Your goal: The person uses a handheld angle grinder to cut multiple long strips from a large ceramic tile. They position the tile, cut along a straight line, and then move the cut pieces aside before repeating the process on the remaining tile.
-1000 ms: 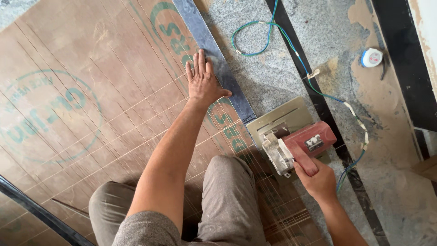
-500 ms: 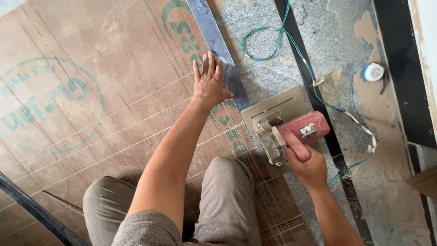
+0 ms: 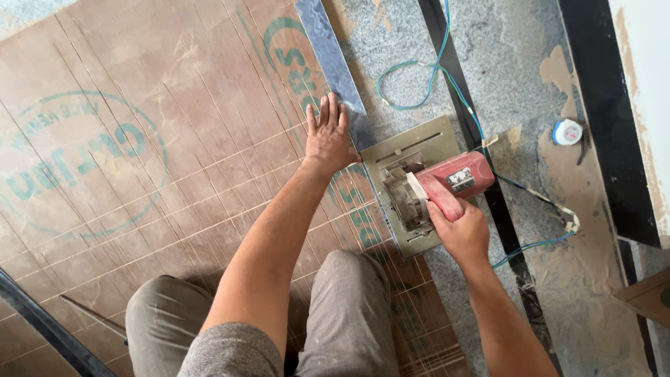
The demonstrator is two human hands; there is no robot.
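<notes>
Head view: left hand (image 3: pixel 329 141) lies flat, fingers spread, on the scored brown plywood sheet (image 3: pixel 139 174) beside a grey metal straightedge (image 3: pixel 333 66); right hand (image 3: pixel 460 230) wraps the red circular saw (image 3: pixel 429 185) at the sheet's edge.

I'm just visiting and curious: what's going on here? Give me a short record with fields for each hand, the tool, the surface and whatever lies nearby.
left hand: left hand pressed flat, fingers spread, on the metal straightedge and the board
right hand: right hand gripping the handle of the red power saw
tool: its metal base plate sits against the straightedge at the board's edge
surface: brown plywood sheet with thin score lines, lying on a stone floor
nearby: blue-green cord; round tape measure
</notes>
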